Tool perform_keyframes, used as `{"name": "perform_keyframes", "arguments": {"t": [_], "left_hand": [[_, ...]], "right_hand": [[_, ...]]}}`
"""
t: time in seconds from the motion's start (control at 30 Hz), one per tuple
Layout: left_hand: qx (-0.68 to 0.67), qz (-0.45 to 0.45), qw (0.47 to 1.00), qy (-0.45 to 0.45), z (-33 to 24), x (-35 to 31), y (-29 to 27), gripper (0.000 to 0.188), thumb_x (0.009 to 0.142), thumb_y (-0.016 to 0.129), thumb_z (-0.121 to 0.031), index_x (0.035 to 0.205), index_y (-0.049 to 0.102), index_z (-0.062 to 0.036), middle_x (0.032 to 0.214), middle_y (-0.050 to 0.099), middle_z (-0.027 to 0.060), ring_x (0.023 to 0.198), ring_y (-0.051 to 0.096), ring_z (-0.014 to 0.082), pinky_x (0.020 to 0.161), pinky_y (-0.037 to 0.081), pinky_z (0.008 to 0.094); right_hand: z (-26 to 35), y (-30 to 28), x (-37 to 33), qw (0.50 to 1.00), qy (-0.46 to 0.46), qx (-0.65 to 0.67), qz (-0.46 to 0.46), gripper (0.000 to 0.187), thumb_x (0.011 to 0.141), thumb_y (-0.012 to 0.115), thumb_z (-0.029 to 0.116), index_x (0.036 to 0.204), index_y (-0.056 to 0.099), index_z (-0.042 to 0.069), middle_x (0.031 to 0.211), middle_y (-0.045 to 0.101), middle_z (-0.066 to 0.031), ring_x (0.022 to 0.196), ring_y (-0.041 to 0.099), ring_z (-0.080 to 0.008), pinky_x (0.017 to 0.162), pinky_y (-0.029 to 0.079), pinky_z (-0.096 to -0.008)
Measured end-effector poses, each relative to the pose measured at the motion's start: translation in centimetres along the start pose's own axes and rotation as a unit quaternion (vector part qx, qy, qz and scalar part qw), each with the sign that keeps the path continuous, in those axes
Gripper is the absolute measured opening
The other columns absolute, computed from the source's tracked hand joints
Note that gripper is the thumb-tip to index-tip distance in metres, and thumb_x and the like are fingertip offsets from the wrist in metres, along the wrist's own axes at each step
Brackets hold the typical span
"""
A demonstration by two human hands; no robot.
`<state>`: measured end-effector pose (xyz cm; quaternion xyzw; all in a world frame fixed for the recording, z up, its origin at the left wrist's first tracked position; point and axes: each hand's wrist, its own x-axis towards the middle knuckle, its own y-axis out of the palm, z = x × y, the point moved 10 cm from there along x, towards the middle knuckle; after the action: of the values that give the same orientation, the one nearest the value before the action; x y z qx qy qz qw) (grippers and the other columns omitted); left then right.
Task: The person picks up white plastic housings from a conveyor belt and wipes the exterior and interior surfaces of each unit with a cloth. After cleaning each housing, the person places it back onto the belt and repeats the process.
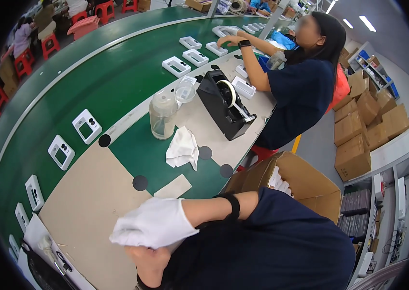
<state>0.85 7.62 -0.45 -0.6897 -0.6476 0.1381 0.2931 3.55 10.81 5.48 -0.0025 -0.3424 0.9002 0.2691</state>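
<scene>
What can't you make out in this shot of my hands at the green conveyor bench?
Head view:
- Right hand in a white fabric glove: fingers bunched, so any held item is hidden.
- Bare left hand: partly under the glove, cut by the lower edge.
- Open brown cardboard box: white contents mostly hidden by its flaps and my dark sleeve.

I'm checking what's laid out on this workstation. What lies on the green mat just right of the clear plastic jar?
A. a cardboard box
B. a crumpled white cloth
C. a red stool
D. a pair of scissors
B: a crumpled white cloth lies on the green mat beside the clear plastic jar, with the black tape dispenser further right.
</scene>
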Motion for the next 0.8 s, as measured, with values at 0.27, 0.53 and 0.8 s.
{"name": "perform_keyframes", "arguments": {"t": [0.27, 0.53, 0.8], "left_hand": [[-0.176, -0.018, 0.984, 0.033, -1.4, 0.6, -3.4, 0.029, 0.067, 0.055, -0.012, 0.093, 0.053, 0.0006, 0.064, 0.056, 0.0092, 0.049, 0.053, 0.0197, 0.045, 0.04, 0.0279], [-0.529, -0.348, 0.716, -0.296, 4.3, -0.2, -3.9, 0.016, 0.076, 0.04, -0.007, 0.06, 0.042, -0.008, 0.048, 0.034, -0.0048, 0.039, 0.03, 0.0035, 0.034, 0.022, 0.0191], [-0.632, -0.296, 0.67, -0.252, 5.5, 1.7, -2.8, 0.018, 0.074, 0.041, -0.005, 0.057, 0.04, -0.0079, 0.044, 0.031, -0.0033, 0.034, 0.023, 0.0053, 0.033, 0.018, 0.0208]], "right_hand": [[-1.1, 0.5, -1.1, 0.981, 0.017, 0.17, -0.089, 0.032, 0.086, 0.042, 0.017, 0.114, 0.043, 0.004, 0.094, 0.052, -0.0138, 0.075, 0.054, -0.0226, 0.058, 0.045, -0.032], [-3.6, 2.3, -5.0, 0.758, 0.242, 0.457, -0.398, 0.058, 0.076, 0.059, 0.014, 0.122, 0.028, 0.0, 0.109, 0.043, -0.0066, 0.097, 0.047, -0.0129, 0.077, 0.043, -0.0238], [-4.6, 1.2, -3.3, 0.82, 0.142, 0.433, -0.348, 0.068, 0.07, 0.065, 0.011, 0.125, 0.027, -0.001, 0.116, 0.044, -0.0125, 0.091, 0.051, -0.0133, 0.075, 0.043, -0.0227]]}}
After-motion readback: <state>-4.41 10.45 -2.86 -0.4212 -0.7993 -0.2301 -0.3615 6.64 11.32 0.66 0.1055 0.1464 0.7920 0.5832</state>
